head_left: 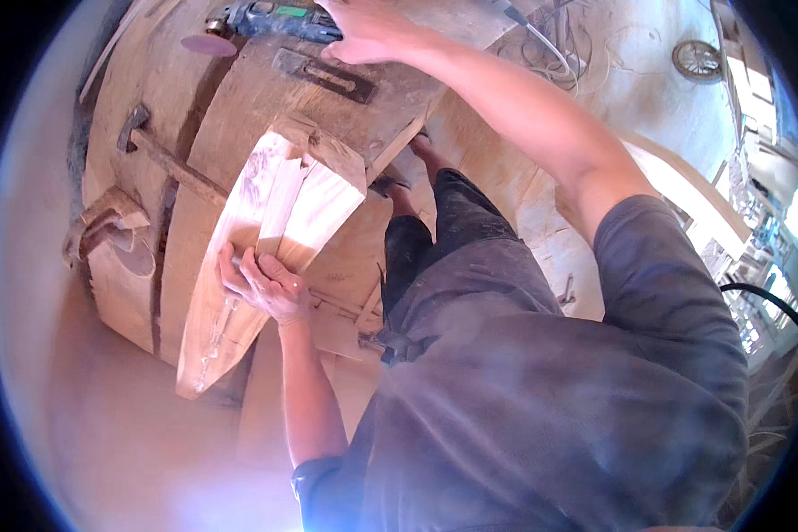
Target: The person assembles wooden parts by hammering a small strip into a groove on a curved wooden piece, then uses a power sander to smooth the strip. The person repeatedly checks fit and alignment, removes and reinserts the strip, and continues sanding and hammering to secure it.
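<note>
On the workbench a long pale piece of shaped wood (288, 208) lies aslant, broad and blocky at its far end, tapering toward me, with a raised ridge along its face. My left hand (264, 285) grips it at the ridge, with fingers bent over the surface. At the far edge of the view, my right hand (368, 34) is closed around the rear of an angle grinder (279, 22) with a reddish disc at its left end. Some of its fingers are hidden. Just below the grinder rests a hand plane (328, 76).
A hammer-like tool (173, 164) with a wooden handle lies left of the wood. Further left sits a curved wooden-handled tool (108, 226). Dark gaps run between the planks of the bench (230, 106). Cables (550, 53) and a small wheel (698, 60) are at the far right.
</note>
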Motion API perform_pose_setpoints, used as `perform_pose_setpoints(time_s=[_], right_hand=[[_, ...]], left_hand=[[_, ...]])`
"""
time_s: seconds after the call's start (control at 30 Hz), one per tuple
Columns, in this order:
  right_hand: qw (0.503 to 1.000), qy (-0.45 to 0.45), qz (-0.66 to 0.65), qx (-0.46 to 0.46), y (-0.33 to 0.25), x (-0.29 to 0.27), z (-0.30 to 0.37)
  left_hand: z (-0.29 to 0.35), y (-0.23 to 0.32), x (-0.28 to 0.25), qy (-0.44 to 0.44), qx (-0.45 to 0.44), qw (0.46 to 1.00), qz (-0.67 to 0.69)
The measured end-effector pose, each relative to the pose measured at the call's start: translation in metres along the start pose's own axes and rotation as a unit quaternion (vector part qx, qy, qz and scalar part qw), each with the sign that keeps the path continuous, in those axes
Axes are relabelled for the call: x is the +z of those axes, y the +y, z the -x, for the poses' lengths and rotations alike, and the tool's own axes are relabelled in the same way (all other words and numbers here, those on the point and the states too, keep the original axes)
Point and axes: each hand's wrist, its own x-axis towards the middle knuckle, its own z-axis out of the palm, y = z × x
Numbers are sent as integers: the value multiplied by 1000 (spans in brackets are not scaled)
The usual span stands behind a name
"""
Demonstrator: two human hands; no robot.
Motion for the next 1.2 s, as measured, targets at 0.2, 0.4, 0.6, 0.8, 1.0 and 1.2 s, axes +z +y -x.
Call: perform_pose_setpoints(time_s=[0.2, 0.4, 0.6, 0.8, 1.0, 1.2], right_hand=[[968, 135, -164, 133, 37, -33, 167], [900, -246, -76, 351, 94, 89, 529], [867, -168, -174, 437, 11, 74, 656], [894, -180, -75, 403, 34, 70, 635], [917, -39, -13, 398, 17, 15, 567], [922, 10, -22, 385, 0, -32, 443]], left_hand=[[11, -3, -3, 7, 5, 1000, -16], [11, 0, 1, 23, 4, 1000, 9], [11, -16, -6, -6, -57, 994, 88], [25, -67, -57, -127, -146, 935, 297], [71, -90, -124, -162, -208, 903, 340], [138, -153, -124, -77, -333, 873, 348]])
